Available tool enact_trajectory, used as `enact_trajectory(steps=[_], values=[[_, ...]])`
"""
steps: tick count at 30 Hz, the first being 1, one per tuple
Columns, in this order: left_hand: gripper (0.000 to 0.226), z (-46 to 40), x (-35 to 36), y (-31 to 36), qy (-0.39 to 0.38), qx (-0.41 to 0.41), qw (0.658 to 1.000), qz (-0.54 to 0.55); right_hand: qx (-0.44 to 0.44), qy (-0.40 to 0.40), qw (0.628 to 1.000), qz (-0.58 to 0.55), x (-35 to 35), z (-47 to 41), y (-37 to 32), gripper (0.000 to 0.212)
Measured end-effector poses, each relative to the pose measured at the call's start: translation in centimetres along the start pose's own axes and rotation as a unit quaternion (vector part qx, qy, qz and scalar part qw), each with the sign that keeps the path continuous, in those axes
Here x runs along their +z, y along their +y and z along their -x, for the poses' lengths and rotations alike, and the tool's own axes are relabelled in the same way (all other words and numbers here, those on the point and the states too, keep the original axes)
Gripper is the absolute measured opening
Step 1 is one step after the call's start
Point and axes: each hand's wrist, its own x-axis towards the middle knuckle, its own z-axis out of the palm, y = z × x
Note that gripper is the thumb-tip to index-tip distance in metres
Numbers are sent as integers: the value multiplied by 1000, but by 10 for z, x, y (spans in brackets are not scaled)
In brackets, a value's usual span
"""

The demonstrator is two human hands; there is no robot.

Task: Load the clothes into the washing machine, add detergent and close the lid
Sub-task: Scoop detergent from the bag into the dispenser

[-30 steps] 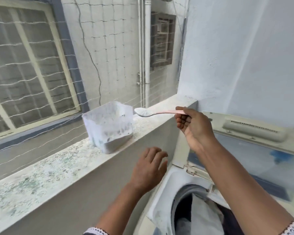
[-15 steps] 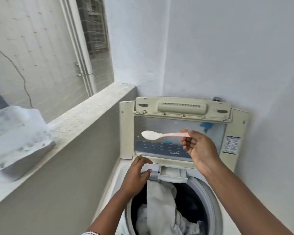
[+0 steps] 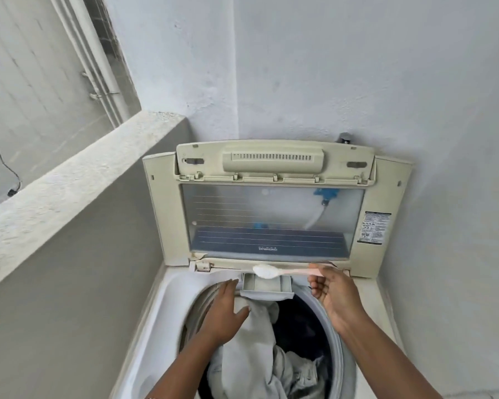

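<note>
A top-loading washing machine (image 3: 159, 318) stands in the corner with its cream lid (image 3: 271, 197) raised against the wall. White and dark clothes (image 3: 260, 349) fill the drum. A small detergent drawer (image 3: 267, 286) sticks out at the drum's back rim. My right hand (image 3: 333, 292) pinches a pink spoon (image 3: 297, 272) heaped with white powder, and the bowl hovers just above the drawer. My left hand (image 3: 224, 312) reaches to the left of the drawer with straight fingers, over the drum's rim.
A concrete ledge (image 3: 69, 180) runs along the left at about lid height, with a window and pipes (image 3: 104, 67) beyond it. Grey walls close in behind and to the right of the machine.
The view has swung right from the ledge and detergent tub to the machine. My right hand carried the loaded spoon down to the drawer. My left hand moved forward beside it.
</note>
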Motion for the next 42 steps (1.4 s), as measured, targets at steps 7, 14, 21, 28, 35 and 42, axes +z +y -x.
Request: enact_trajectory(steps=[7,14,21,28,35,42], values=[[77,-4,19,1,-23,1,1000,11,98,25,995,-22,-5,-32,33,22],[81,2,27,2,-16,17,999,29,127,64,978,-150,-6,-39,38,27],[83,12,26,-2,-19,11,1000,16,117,84,974,-176,-7,-31,41,27],[80,32,5,0,22,10,998,51,49,28,993,-101,4,-5,30,32],[68,71,-48,9,131,61,985,93,-57,-90,991,-83,57,53,-2,32],[54,133,-126,7,277,88,953,86,-101,-219,968,-64,123,118,-20,36]])
